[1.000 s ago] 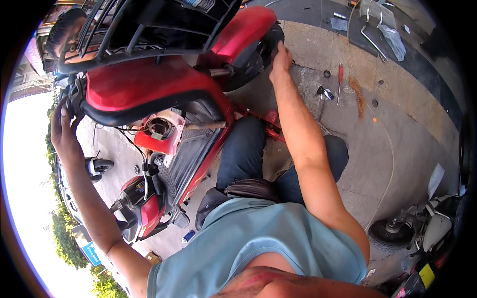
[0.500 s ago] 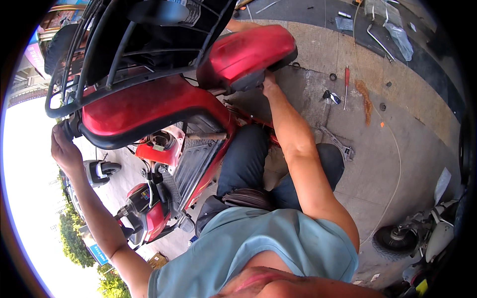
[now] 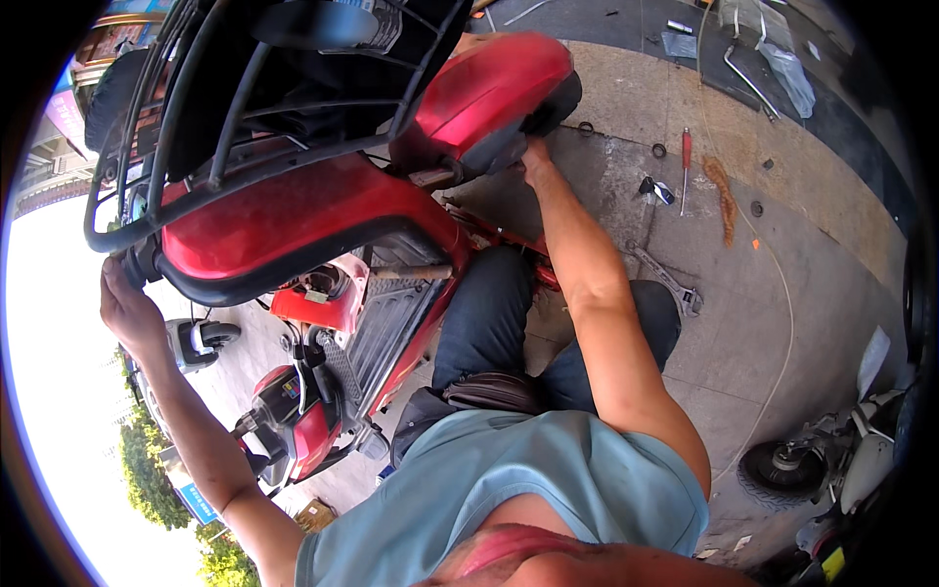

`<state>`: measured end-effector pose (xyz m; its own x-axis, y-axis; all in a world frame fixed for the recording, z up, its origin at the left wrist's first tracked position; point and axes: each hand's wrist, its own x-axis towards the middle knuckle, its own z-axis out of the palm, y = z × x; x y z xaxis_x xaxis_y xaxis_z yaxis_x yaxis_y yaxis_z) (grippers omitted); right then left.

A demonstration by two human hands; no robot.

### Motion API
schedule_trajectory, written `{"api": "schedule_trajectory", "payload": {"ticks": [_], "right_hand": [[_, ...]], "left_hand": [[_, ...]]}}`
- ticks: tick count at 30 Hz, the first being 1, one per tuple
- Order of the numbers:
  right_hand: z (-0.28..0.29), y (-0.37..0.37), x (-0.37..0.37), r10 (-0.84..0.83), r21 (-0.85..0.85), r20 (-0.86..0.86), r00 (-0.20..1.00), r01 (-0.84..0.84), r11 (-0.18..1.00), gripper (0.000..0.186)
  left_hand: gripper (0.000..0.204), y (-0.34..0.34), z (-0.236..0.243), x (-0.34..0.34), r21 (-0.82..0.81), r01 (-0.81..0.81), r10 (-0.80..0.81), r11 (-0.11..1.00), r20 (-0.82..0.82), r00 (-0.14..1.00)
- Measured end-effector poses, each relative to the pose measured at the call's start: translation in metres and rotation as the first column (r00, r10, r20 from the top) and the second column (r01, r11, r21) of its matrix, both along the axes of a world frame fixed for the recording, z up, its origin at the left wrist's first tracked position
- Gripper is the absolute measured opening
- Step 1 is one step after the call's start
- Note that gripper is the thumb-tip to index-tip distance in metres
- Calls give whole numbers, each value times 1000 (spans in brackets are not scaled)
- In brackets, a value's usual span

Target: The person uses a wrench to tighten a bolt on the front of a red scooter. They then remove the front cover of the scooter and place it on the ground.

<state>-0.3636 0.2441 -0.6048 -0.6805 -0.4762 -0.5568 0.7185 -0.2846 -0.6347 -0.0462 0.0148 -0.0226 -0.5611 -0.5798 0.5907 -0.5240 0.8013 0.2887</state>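
A red scooter stands before me, its black wire basket at the upper left. My left hand is closed round a black handlebar grip at the scooter's left side. My right hand reaches under the red front fender, beside its dark lower part; the fingers are hidden behind it, so their hold does not show. Part of a black tyre peeks out at the fender's right end. Another person's arm shows just beyond the fender.
On the paving to the right lie a red-handled screwdriver, an adjustable wrench, a small black-and-silver item and a thin hose. A parked scooter wheel is at lower right. A co-worker's dark-haired head is behind the basket.
The front fender has swung a little up and left, showing more tyre at its right end. My right hand has shifted slightly right; my left hand keeps its grip.
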Motion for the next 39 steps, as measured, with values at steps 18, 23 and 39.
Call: {"api": "schedule_trajectory", "payload": {"ticks": [18, 23, 39], "right_hand": [[-28, 315, -14, 960, 860, 225, 164, -496, -117, 39], [-104, 397, 114, 891, 999, 45, 451, -38, -31, 20], [224, 383, 104, 218, 538, -812, 541, 552, 637, 23]], "left_hand": [[44, 13, 25, 10, 36, -66, 51, 997, 321, 946], [39, -53, 58, 64, 162, 203, -252, 966, 399, 882], [29, 11, 10, 9, 204, 616, -639, 761, 72, 766]]}}
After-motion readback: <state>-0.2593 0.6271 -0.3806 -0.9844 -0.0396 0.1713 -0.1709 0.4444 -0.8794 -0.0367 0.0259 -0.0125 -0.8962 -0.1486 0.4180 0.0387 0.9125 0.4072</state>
